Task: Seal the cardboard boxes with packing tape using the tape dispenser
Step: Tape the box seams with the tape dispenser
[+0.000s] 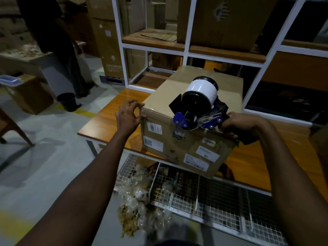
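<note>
A brown cardboard box (186, 150) with several white labels on its near side sits on the wooden table (106, 118), its near end hanging past the table's front edge. My right hand (236, 125) grips the handle of a blue and black tape dispenser (198, 103) carrying a white tape roll. The dispenser's front rests on the box's near top edge, with a strip of tape running down the front face. My left hand (129, 116) touches the box's near left top corner with bent fingers.
White metal shelving (186, 48) with more cardboard boxes stands behind the table. A white wire basket (195, 196) with crumpled plastic wrap lies under the table front. A person stands at the far left beside a small black bin (67, 101) and a box.
</note>
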`<state>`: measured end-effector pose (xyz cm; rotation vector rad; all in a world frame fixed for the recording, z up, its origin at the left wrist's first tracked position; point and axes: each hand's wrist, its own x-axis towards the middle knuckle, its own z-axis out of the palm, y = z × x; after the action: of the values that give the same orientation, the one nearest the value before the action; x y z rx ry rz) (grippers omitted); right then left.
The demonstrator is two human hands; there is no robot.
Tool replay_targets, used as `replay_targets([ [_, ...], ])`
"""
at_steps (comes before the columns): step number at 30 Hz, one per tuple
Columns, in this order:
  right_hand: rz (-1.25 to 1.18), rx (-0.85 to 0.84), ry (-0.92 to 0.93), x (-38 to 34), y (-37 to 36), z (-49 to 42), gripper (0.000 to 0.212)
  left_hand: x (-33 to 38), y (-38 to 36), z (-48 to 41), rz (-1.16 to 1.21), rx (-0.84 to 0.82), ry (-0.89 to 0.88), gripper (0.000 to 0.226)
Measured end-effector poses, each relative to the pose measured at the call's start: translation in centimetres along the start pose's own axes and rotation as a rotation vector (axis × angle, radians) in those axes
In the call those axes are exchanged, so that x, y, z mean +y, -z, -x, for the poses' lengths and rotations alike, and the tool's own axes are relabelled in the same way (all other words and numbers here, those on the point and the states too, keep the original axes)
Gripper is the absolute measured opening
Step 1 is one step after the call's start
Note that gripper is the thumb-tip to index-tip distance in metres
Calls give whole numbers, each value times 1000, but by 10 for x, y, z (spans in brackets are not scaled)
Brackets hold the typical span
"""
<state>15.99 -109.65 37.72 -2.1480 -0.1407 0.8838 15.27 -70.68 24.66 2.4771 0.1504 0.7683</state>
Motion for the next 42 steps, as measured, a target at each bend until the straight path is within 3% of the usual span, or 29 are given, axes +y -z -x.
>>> replay_targets([
  [2, -4, 24, 21, 19, 11, 12, 7, 2, 1, 0, -30, 8, 12, 44],
  [11, -76, 33, 46, 79, 34, 33, 11, 40, 6, 18, -293, 84, 32, 38],
  [16, -71, 23, 88, 80, 33, 37, 9, 83, 1, 34, -415, 62, -419, 63],
  [20, -73, 0, 102, 82, 32, 36, 4, 109, -19, 34, -271, 31, -648, 33],
  [27, -58, -38, 147, 88, 36, 42, 3, 113, -20, 42, -246, 10, -516, 24],
  [35, -100, -1, 193, 159, 68, 68, 7, 128, -20, 52, -311, 23, -434, 27],
  [42, -306, -25, 256, 204, 54, 61, 19, 138, -20, 60, -396, 16, -372, 34],
])
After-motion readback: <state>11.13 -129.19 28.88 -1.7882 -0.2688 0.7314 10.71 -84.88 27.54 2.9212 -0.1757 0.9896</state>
